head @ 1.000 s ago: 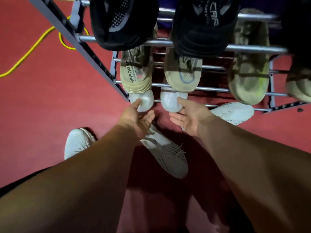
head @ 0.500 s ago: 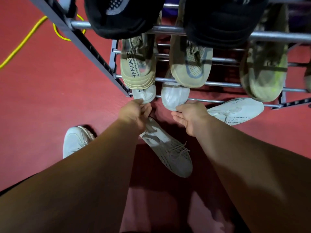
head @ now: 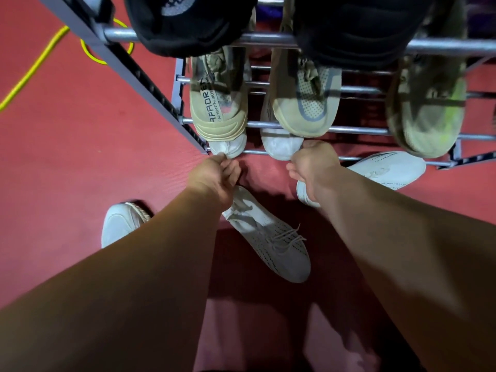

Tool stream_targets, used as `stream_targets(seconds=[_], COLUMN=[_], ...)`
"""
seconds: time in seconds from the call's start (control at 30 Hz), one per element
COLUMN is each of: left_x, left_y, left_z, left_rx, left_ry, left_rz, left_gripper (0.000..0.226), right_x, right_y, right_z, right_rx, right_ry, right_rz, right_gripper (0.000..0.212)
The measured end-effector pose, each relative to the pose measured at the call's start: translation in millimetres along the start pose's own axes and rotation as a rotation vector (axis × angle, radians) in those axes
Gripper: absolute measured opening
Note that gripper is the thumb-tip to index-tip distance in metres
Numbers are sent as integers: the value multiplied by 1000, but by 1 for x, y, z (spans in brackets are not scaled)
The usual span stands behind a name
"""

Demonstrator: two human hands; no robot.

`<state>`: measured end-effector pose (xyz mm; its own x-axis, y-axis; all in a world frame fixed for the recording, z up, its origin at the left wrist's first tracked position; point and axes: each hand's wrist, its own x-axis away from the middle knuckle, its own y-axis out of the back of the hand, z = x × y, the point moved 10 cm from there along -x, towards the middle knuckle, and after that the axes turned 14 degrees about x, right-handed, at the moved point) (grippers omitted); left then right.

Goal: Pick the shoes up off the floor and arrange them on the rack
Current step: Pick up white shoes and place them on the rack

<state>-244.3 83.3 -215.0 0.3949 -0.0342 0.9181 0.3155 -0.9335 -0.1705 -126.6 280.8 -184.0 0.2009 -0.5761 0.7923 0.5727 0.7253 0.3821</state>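
Your hands have curled up since a second ago, when both palms lay open and facing each other. They now sit tight against the lowest rail.

Red floor (head: 80, 162) fills the view beneath you. On it stands the rack (head: 357, 129), its grey rails stacked in tiers. Black shoes (head: 188, 28) hang over the top rail and hide much of what lies behind. One tier down, a tan pair (head: 217, 106) and an olive shoe (head: 426, 111) point their toes toward you. The tan toes overhang the two white shoes on the lowest tier, so only their toe caps show.

Three shoes lie on the floor:
- A grey knit shoe (head: 271, 242) lies between your forearms, its heel under your left wrist.
- A right floor shoe (head: 389, 170), white, lies just beside the rack and is partly covered by your right forearm.
- A left floor shoe (head: 118, 224), also white, is half hidden by your left forearm.

Your left hand (head: 214, 178) rests its thumb on the toe of the left white shoe (head: 230, 146), with the fingers (head: 234, 167) curled beneath. You cannot tell whether they grip it. Your right hand (head: 314, 165) is curled, knuckles touching the toe of the right white shoe (head: 279, 147). Its fingers are tucked from sight, so you cannot tell its hold either.

A yellow cable (head: 35, 65) loops behind the rack's left post.
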Motion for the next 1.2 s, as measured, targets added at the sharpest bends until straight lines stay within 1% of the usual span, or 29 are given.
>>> stream_targets(seconds=[0.07,0.13,0.2,0.27,0.33,0.37,0.43,0.5,0.53,0.63,0.7,0.8,0.9,0.97,1.03,1.1,1.17,1.2], left_x=[2,8,8,7,3,2,4,11,13,15,10,5,19,27,36,46,54,56], left_y=[9,26,46,60,74,80,87,92,92,90,89,89,86,86,92,99,109,114], left_z=[-2,-10,-19,-17,-2,10,37,59,65,71,73,72,75,84,99,119,140,149], left_rx=[-56,-145,-325,-481,-552,-554,-498,-405,-377,-381,-379,-382,-384,-440,-523,-606,-664,-681], left_ry=[-62,-157,-254,-281,-222,-167,-54,30,42,49,72,78,97,151,227,307,371,394], left_rz=[-37,-111,-173,-191,-198,-182,-143,-160,-172,-207,-207,-191,-178,-129,-87,-65,-66,-71], left_gripper=[11,14,17,18,22,26,36,59,64,58,68,73,79,83,76,62,48,44], right_x=[8,15,16,14,12,11,6,4,4,8,9,4,5,9,11,16,20,22], right_y=[7,20,34,46,56,57,58,59,59,54,45,45,36,33,33,37,48,55], right_z=[6,4,0,-8,-17,-22,-31,-39,-43,-54,-63,-67,-65,-64,-65,-65,-59,-55], right_rx=[160,306,499,722,833,857,936,1022,1040,1099,1199,1208,1283,1274,1186,1051,870,801], right_ry=[59,81,116,164,209,220,227,214,201,207,184,106,151,182,210,262,334,366], right_rz=[-2,-13,-10,3,12,29,60,74,75,75,106,59,63,69,97,110,72,41], right_gripper=[44,40,37,39,51,56,60,59,57,52,51,54,54,53,53,56,59,60])
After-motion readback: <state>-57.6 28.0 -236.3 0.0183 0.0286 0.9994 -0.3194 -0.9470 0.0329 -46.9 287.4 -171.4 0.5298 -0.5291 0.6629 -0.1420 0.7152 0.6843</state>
